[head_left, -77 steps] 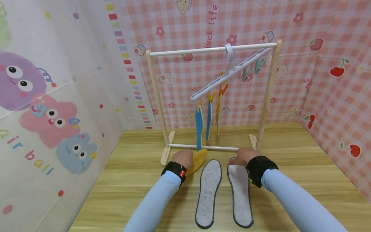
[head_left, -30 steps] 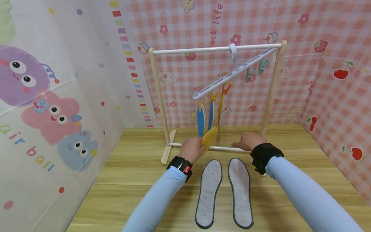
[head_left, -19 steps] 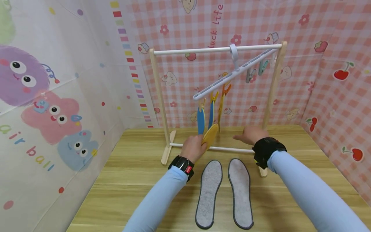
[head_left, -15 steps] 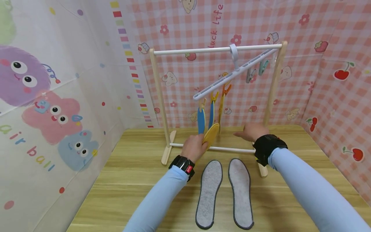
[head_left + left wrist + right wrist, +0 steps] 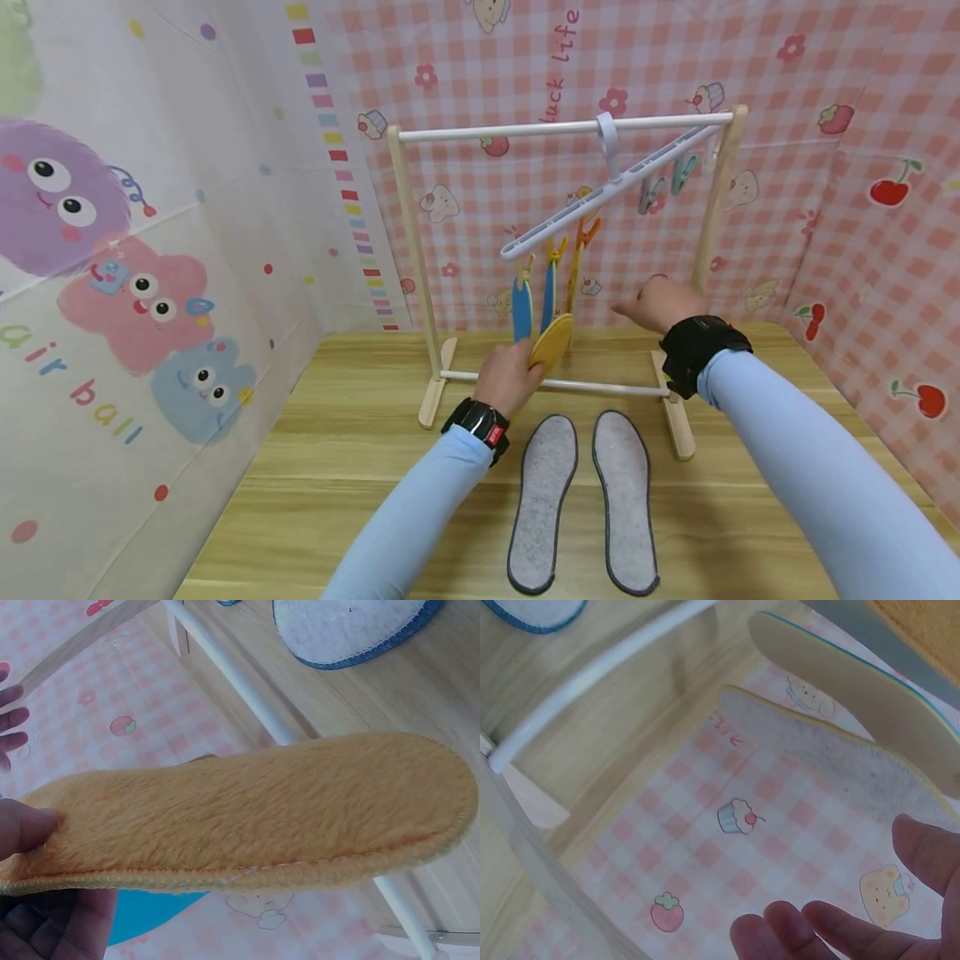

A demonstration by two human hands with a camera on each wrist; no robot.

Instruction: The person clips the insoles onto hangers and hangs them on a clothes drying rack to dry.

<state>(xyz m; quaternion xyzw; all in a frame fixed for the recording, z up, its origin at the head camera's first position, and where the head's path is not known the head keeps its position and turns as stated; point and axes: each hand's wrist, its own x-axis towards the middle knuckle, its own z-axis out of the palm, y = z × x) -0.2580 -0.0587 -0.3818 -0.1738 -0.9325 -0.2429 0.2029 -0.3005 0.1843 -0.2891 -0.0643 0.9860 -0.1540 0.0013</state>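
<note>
My left hand [image 5: 508, 377] pinches the end of a fuzzy orange-yellow insole [image 5: 552, 343], thumb on its plush face in the left wrist view. The insole is raised in front of the rack's lower bar. My right hand [image 5: 660, 304] is raised near the rack's right post, holding nothing, its fingers apart from the thumb in the right wrist view. Between the hands and behind, blue insoles [image 5: 522, 308] and a thin yellow one hang by clips from a slanted white hanger [image 5: 577, 212]. A grey clip [image 5: 649, 195] and a teal clip [image 5: 683, 175] on the hanger hold nothing.
Two grey insoles with dark edging, a left one [image 5: 543, 504] and a right one [image 5: 625, 504], lie on the wooden table [image 5: 315, 500]. The rack has wooden posts, a top bar [image 5: 495, 132] and a lower bar [image 5: 600, 387]. Patterned cloth stands behind and at both sides.
The left hand has lifted the orange-yellow insole from beside the grey ones, up and to the right. The right hand has left the right grey insole's top end and risen toward the right post.
</note>
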